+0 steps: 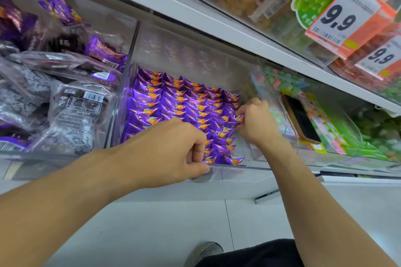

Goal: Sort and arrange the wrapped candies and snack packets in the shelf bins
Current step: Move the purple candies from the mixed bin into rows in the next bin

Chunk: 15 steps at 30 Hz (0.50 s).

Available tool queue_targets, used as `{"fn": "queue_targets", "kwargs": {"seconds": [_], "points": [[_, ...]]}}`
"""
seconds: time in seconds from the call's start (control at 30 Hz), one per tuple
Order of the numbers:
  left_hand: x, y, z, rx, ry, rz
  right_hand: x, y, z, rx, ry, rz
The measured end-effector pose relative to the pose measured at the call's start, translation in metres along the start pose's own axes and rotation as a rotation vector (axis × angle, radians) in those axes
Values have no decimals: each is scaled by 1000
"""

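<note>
Down in the middle clear bin (230, 168), the purple candies (173, 106) lie in tight rows. The right hand (256, 122) pinches one candy at the row's end, while the left hand (171, 149) curls over the front rim, seemingly holding nothing; a hard tug risks toppling neighbouring rows.

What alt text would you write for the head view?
Two hands, left and right, reach into a clear bin of neatly rowed purple candies; the right pinches one. A phone lies in the bin alongside.
</note>
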<state>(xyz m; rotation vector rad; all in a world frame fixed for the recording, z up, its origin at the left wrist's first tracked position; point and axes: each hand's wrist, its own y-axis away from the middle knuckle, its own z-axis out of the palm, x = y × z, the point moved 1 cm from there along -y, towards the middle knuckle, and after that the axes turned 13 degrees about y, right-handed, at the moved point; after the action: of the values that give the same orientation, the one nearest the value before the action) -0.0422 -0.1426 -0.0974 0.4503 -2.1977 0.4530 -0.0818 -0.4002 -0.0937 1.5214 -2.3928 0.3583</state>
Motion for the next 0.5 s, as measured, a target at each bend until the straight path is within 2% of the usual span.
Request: {"fn": "queue_targets", "kwargs": {"seconds": [0.17,0.37,0.5], "points": [[0,1,0,1,-3,-1,-1,3,-4,-33,-32,-2],[-1,0,0,-1,-13,0,0,0,-5,-63,-81,159],[-1,0,1,-2,-15,5,0,-1,-3,-119,-79,159]]}}
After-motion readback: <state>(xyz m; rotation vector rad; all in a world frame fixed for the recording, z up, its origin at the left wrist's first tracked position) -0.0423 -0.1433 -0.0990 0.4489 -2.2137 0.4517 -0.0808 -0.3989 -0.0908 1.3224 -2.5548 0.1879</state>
